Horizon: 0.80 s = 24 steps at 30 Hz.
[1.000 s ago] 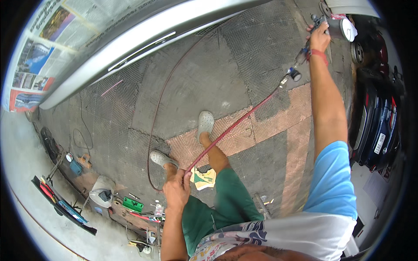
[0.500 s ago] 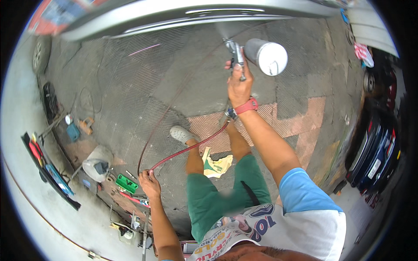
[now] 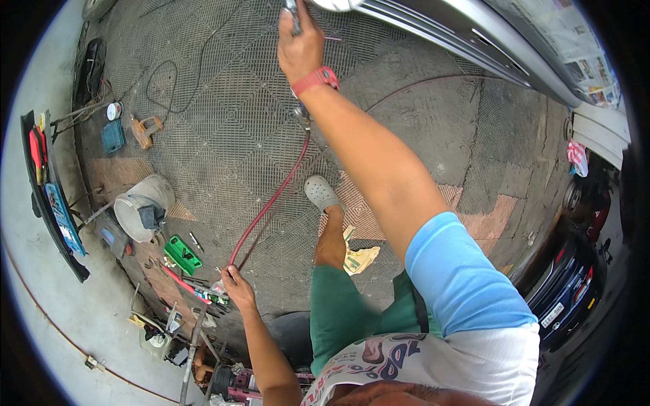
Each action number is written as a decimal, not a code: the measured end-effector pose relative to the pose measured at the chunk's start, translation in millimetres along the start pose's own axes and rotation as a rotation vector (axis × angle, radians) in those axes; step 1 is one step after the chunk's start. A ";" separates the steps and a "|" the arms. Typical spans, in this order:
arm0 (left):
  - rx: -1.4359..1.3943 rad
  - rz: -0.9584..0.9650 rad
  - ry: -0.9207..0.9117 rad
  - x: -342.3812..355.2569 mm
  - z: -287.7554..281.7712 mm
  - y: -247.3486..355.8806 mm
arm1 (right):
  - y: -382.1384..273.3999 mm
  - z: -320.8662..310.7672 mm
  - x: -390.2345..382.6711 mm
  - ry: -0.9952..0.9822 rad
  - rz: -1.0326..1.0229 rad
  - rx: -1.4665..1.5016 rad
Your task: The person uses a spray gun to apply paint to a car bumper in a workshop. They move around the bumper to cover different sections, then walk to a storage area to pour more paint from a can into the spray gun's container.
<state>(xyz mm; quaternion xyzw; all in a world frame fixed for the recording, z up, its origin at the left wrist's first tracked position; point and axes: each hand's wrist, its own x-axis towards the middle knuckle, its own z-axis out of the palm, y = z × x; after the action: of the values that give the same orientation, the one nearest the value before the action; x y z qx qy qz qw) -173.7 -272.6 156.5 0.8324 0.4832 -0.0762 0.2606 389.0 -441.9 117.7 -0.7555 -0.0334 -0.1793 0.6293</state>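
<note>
At the top edge of the view, my right hand [image 3: 301, 51], with a red watch on its wrist, is closed around a metal spray gun [image 3: 293, 16]. The gun's front end is cut off by the frame, and just the rim of its white-lidded cup [image 3: 335, 4] shows. Close by on the right runs a glossy silver-grey car panel [image 3: 467, 30]. A red air hose [image 3: 272, 200] hangs in a curve from a fitting [image 3: 302, 119] below the gun. Lower left, the fingers of my left hand [image 3: 238, 289] grip this hose.
Newspaper [image 3: 588, 64] covers part of the car at upper right. Left along the wall are a bucket [image 3: 143, 203], an orange sander-like tool [image 3: 145, 131] and an open green case [image 3: 183, 254]. Crumpled yellowish paper [image 3: 361, 258] lies by my feet. A dark car [image 3: 558, 291] stands far right.
My right hand has carried the spray gun to the far left, arm stretched further. The view has turned, so the panel sits more to the right. Spray mist seen earlier is out of sight.
</note>
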 end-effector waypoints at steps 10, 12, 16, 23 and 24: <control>0.167 0.408 0.025 36.5 54.2 121.0 | 100.3 -30.3 0.4 -0.076 0.014 -0.149; 0.201 0.529 -0.128 40.2 75.1 166.2 | 140.3 -84.6 -20.8 0.052 -0.088 -0.090; 0.253 0.807 -0.366 33.7 133.3 257.9 | 166.1 -226.0 -52.6 0.148 -0.057 -0.011; 0.389 1.390 -0.477 2.9 266.1 378.2 | 209.8 -444.4 -71.2 0.272 -0.031 -0.088; 0.404 1.457 -0.474 -4.0 286.2 393.5 | 221.7 -471.1 -70.6 0.321 -0.042 -0.092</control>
<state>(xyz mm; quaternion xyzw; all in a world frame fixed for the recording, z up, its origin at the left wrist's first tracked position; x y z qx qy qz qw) 192.2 -577.2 55.8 0.9319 -0.2749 -0.1479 0.1849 276.5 -928.7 -44.8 -0.7444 0.0600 -0.3119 0.5874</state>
